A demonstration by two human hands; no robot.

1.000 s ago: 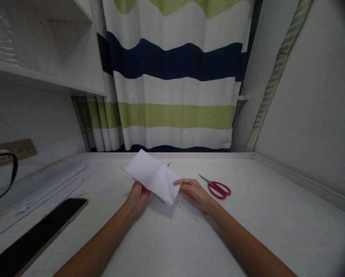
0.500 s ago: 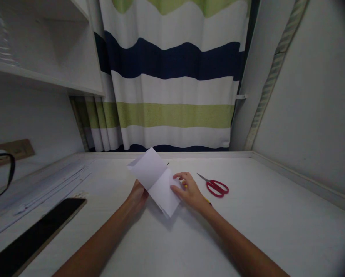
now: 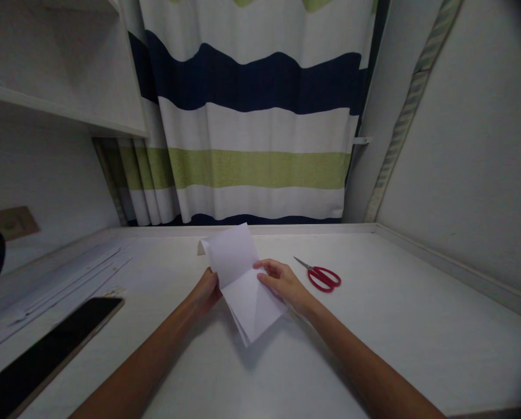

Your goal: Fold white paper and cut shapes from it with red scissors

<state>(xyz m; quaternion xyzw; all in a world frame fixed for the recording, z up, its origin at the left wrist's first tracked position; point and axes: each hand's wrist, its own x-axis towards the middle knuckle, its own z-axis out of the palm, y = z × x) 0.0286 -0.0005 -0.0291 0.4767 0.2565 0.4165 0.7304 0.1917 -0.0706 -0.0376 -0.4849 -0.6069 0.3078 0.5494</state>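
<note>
Now white creased paper [image 3: 243,282], folded in layers, pinched between both hands [image 3: 206,291] [image 3: 282,282]

White table [image 3: 374,326] with red scissors [image 3: 321,277], black phone [image 3: 46,349], paper strips [image 3: 64,279].

Right of your right hand [image 3: 282,283]: red scissors [image 3: 324,277] lie near, bare desk [image 3: 409,326] beyond them up to the wall | Left of your left hand [image 3: 206,291]: open desk, then a dark tablet [image 3: 46,352] and paper strips [image 3: 64,279] | Near edge: bare between your forearms | Far: curtain [image 3: 252,169] closes the back.
</note>
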